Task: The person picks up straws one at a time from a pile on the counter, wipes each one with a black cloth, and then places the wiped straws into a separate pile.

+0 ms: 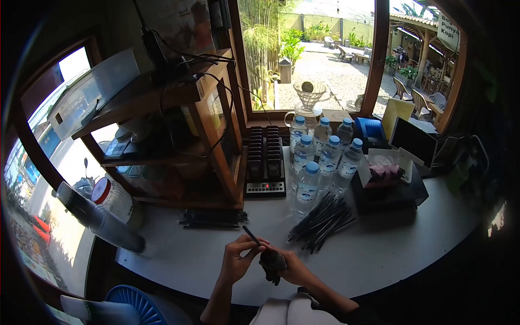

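Note:
My left hand (pixel 238 261) pinches one thin black straw (pixel 250 235) between thumb and fingertips, its upper end tilted away to the left. Right beside it, my right hand (pixel 295 268) is wrapped round a dark bundle of black straws (pixel 273 261), whose lower ends poke out beneath the fingers. The fingertips of both hands meet above the bundle. Beyond my right hand, a loose pile of black straws (pixel 320 223) lies fanned out on the white table (pixel 379 254). A neater row of black straws (pixel 213 218) lies in front of the wooden shelf, beyond my left hand.
Several water bottles (pixel 307 190) with blue caps stand behind the loose pile. A rack of dark pagers (pixel 265 162) is left of them, beside the wooden shelf (pixel 216 157). At right sits a black box (pixel 390 197). Stacked plastic cups (pixel 111 227) lean at the left table edge.

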Tool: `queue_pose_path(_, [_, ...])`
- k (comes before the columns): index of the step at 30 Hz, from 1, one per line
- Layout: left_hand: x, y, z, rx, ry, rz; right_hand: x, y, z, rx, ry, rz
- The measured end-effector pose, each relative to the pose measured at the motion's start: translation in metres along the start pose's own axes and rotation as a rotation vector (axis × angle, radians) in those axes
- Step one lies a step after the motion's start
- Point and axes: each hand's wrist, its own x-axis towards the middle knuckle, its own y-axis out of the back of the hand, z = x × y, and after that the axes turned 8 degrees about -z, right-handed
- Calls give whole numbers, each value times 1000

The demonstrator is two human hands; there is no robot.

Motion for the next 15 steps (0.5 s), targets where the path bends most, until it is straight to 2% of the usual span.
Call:
queue_pose_path(3, [7, -11, 5, -126, -90, 133, -1, 10, -16, 68, -81, -47])
queue_pose_path(6, [15, -20, 8, -189, -245, 323, -2, 14, -25, -32, 17, -52])
queue_pose_path(9, [24, -15, 29, -383, -312, 531, -6, 20, -20, -38, -74, -128])
queue_pose_path(11, [26, 2, 38, -353, -346, 678, -9, 32, -21, -160, -279, -244])
queue_pose_path(12, [26, 12, 44, -348, -357, 684, -12, 39, -21, -220, -384, -304])
queue_pose_path(15, [27, 13, 66, 34, -241, 484, -22, 59, -3, -191, -62, -335])
